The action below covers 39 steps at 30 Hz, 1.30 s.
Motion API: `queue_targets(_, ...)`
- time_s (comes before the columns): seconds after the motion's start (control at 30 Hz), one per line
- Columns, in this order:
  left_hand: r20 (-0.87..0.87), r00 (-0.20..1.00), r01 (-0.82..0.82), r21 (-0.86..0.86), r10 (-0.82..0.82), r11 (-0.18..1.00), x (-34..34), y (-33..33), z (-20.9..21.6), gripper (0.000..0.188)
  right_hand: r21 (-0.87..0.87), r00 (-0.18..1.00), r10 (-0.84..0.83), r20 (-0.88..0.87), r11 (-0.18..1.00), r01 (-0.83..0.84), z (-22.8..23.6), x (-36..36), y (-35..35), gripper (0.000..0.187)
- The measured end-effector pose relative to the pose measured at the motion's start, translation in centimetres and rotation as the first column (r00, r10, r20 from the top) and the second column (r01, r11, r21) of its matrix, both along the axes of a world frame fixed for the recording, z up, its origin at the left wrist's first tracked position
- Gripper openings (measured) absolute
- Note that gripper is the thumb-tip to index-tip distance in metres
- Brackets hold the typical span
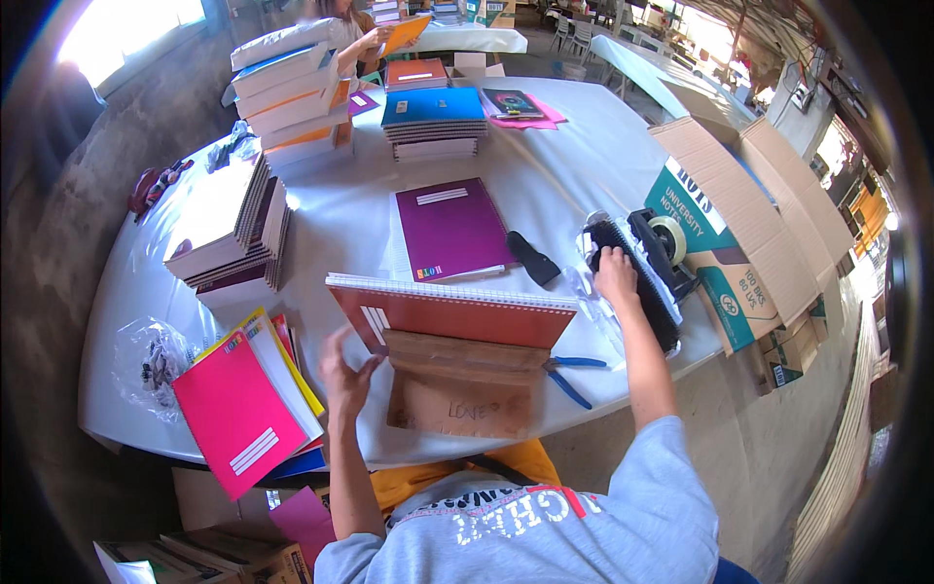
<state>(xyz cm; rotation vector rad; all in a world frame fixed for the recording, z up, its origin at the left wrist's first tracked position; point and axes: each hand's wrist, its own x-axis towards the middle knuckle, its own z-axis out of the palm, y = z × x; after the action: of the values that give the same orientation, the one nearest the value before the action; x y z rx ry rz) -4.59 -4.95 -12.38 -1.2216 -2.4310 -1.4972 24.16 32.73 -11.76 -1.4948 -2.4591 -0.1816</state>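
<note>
A reddish-brown notebook (457, 316) with a row of punched holes along its upper edge leans upright on a brown wooden stand (462, 394) in front of me. My left hand (347, 375) is by the notebook's left end, fingers apart; whether it touches the cover I cannot tell. To the right, my right hand (615, 275) has its fingers curled down on a bundle of black binding coils (650, 307) in clear plastic; its fingertips are partly hidden. Blue-handled pliers (576, 375) lie beside the stand. Beyond the notebook lies a purple notebook (455, 229) on white sheets.
A tape dispenser (666, 238) stands behind the coils, next to an open cardboard box (744, 234). Notebook stacks (229, 224) fill the left and back. A pink notebook (243, 409) overhangs the near left edge. Another person's hand (375, 37) holds an orange notebook at the back.
</note>
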Motion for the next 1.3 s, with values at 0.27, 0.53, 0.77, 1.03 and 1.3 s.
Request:
queue_targets(0.27,-0.553,0.828,0.159,0.074,-0.092,0.985,13.1,6.9,13.9,0.071,-0.044,0.999,-0.038,0.02,0.998,0.039,6.1,0.7,-0.2,0.013)
queue_targets(0.53,-0.583,0.804,0.148,0.012,-0.114,0.989,15.2,12.7,12.1,0.045,0.066,0.939,0.075,-0.337,0.996,-0.056,11.9,2.9,2.0,0.03)
queue_targets(0.77,-0.613,0.789,0.121,0.067,-0.055,0.99,14.9,12.9,12.1,0.05,-0.151,0.864,0.278,-0.421,0.917,-0.368,10.1,4.4,3.7,0.05)
queue_targets(1.03,-0.621,0.78,0.159,0.083,-0.074,0.984,14.9,12.1,12.0,0.048,0.005,-0.154,-0.146,-0.977,0.711,-0.703,11.0,4.7,-0.2,0.041)
queue_targets(1.3,-0.612,0.785,0.206,0.107,-0.099,0.973,15.3,11.8,12.0,0.047,0.086,0.099,0.349,-0.932,0.478,-0.874,13.5,4.5,-4.5,0.013)
